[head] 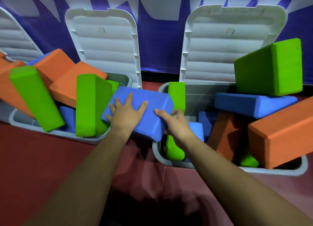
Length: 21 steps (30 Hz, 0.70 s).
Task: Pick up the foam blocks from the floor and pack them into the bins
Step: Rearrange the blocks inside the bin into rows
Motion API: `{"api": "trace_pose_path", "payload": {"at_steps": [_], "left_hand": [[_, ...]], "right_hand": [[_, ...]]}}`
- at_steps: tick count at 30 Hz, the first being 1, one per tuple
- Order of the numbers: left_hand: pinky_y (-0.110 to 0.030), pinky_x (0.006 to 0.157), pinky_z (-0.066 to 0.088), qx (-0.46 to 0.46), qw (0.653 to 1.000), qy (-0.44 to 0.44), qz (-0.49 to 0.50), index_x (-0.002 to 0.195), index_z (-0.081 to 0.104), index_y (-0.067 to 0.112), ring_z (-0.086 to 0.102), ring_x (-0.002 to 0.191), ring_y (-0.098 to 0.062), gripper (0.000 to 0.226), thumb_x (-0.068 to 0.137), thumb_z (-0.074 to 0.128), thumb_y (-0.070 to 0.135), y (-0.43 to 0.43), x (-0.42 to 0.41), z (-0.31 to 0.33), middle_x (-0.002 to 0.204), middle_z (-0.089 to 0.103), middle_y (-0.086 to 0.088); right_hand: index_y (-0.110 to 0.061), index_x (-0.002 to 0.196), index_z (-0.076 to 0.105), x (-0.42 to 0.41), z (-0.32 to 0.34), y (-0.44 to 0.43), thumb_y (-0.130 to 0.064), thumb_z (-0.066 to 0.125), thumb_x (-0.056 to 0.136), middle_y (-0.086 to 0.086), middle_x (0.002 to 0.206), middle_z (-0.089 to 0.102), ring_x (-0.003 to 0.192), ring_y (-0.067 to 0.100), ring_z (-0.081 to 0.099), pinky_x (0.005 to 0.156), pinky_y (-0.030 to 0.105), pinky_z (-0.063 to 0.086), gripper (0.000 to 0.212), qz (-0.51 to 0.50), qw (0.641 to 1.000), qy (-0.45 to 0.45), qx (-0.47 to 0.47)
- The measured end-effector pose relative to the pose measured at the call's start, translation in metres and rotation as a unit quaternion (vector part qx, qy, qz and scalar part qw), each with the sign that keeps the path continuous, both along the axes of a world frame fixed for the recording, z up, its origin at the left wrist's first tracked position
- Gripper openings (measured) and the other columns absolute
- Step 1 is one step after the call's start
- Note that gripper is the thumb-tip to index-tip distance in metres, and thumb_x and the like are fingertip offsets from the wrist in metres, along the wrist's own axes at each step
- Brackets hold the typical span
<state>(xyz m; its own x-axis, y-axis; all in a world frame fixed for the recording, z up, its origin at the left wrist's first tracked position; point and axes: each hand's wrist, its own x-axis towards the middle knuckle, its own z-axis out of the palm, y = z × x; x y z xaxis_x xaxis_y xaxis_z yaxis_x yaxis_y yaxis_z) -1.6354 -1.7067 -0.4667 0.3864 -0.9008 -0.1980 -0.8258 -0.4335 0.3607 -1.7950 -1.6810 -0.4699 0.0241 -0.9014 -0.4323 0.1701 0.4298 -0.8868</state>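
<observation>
A blue rectangular foam block [140,110] sits tilted at the centre of the frame, over the gap between two grey plastic bins and overlapping the right end of the left bin [55,132]. The left hand [126,111] lies flat on its top face with fingers spread, while the right hand [174,122] grips its near right corner, thumb on top and fingers curled round the edge. The task looks well along: both the left bin and the right bin [169,161] are heaped above their rims with green, orange and blue foam blocks, and the visible red floor [42,158] shows no loose blocks. This block still needs a place, and the jumbled piles probably want settling. Bin bottoms are hidden, a third white ribbed lid [15,39] is cut off at upper left, and the floor outside the frame cannot be judged
</observation>
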Motion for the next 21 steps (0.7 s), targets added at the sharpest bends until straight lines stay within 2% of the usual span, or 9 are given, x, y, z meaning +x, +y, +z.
{"api": "trace_pose_path", "payload": {"at_steps": [3, 6, 9, 11, 13, 14, 17, 19, 21], "left_hand": [[-0.048, 0.120, 0.015, -0.143, 0.989, 0.032, -0.009, 0.153, 0.024, 0.037, 0.017, 0.148, -0.035, 0.079, 0.085, 0.040, 0.074, -0.004, -0.016, 0.023, 0.160, 0.020, -0.017], [-0.041, 0.121, 0.015, -0.241, 0.957, 0.148, -0.064, 0.154, 0.024, 0.033, 0.018, 0.149, -0.026, 0.086, 0.080, 0.037, 0.075, -0.007, -0.043, 0.033, 0.160, 0.022, -0.013], [-0.038, 0.122, 0.018, -0.215, 0.928, 0.270, -0.137, 0.155, 0.017, 0.034, 0.017, 0.149, -0.013, 0.073, 0.094, 0.049, 0.058, -0.012, -0.072, 0.024, 0.162, 0.021, -0.001], [-0.029, 0.120, 0.018, -0.190, 0.920, 0.293, -0.179, 0.155, 0.017, 0.032, 0.019, 0.148, -0.009, 0.069, 0.097, 0.051, 0.048, -0.021, -0.087, 0.012, 0.162, 0.022, 0.004], [-0.027, 0.119, 0.017, -0.189, 0.924, 0.254, -0.213, 0.155, 0.023, 0.023, 0.021, 0.148, -0.013, 0.067, 0.098, 0.052, 0.043, -0.032, -0.094, -0.008, 0.160, 0.025, 0.000], [-0.032, 0.121, 0.017, -0.180, 0.933, 0.202, -0.236, 0.155, 0.026, 0.020, 0.020, 0.149, -0.018, 0.067, 0.098, 0.052, 0.043, -0.037, -0.094, -0.022, 0.161, 0.024, -0.003], [-0.046, 0.121, 0.014, -0.074, 0.958, 0.063, -0.271, 0.155, 0.023, 0.024, 0.008, 0.151, -0.026, 0.069, 0.097, 0.050, 0.049, -0.039, -0.091, -0.060, 0.165, 0.008, -0.007], [-0.046, 0.121, 0.017, -0.043, 0.957, 0.051, -0.282, 0.156, 0.021, 0.027, 0.008, 0.151, -0.027, 0.070, 0.097, 0.050, 0.049, -0.037, -0.092, -0.073, 0.165, 0.003, -0.004], [-0.044, 0.118, 0.024, -0.068, 0.954, 0.050, -0.287, 0.155, 0.026, 0.025, 0.015, 0.150, -0.027, 0.066, 0.097, 0.052, 0.045, -0.036, -0.096, -0.076, 0.165, 0.007, -0.003]], "right_hand": [[-0.016, 0.111, 0.048, -0.018, 0.038, -0.010, -0.034, 0.084, 0.077, -0.006, 0.091, 0.064, 0.081, 0.008, 0.066, 0.073, 0.029, 0.053, 0.053, -0.037, 0.990, 0.091, -0.103], [-0.022, 0.122, 0.047, -0.045, 0.075, -0.022, -0.033, 0.083, 0.077, -0.004, 0.103, 0.064, 0.087, 0.001, 0.065, 0.080, 0.023, 0.053, 0.059, -0.082, 0.963, 0.148, -0.210], [-0.028, 0.133, 0.047, -0.075, 0.094, -0.028, -0.046, 0.080, 0.074, -0.006, 0.122, 0.058, 0.110, 0.007, 0.057, 0.096, 0.030, 0.048, 0.070, -0.107, 0.916, 0.271, -0.274], [-0.027, 0.140, 0.046, -0.096, 0.096, -0.029, -0.051, 0.076, 0.075, -0.005, 0.133, 0.055, 0.122, 0.010, 0.052, 0.102, 0.032, 0.044, 0.076, -0.128, 0.882, 0.336, -0.305], [-0.031, 0.144, 0.044, -0.113, 0.098, -0.029, -0.052, 0.073, 0.079, -0.003, 0.133, 0.054, 0.120, 0.010, 0.051, 0.097, 0.023, 0.039, 0.075, -0.147, 0.859, 0.375, -0.316], [-0.035, 0.145, 0.043, -0.120, 0.097, -0.029, -0.053, 0.072, 0.081, -0.001, 0.128, 0.055, 0.115, 0.013, 0.052, 0.092, 0.022, 0.038, 0.073, -0.154, 0.849, 0.399, -0.310], [-0.042, 0.146, 0.041, -0.133, 0.089, -0.033, -0.062, 0.065, 0.083, 0.004, 0.110, 0.050, 0.100, 0.025, 0.056, 0.085, 0.031, 0.043, 0.070, -0.156, 0.820, 0.478, -0.273], [-0.042, 0.145, 0.042, -0.136, 0.078, -0.038, -0.066, 0.062, 0.083, 0.006, 0.107, 0.048, 0.098, 0.030, 0.057, 0.085, 0.035, 0.046, 0.070, -0.141, 0.805, 0.521, -0.247], [-0.040, 0.145, 0.042, -0.137, 0.066, -0.043, -0.066, 0.060, 0.083, 0.010, 0.112, 0.049, 0.099, 0.036, 0.057, 0.085, 0.040, 0.049, 0.070, -0.116, 0.799, 0.548, -0.216]]}}
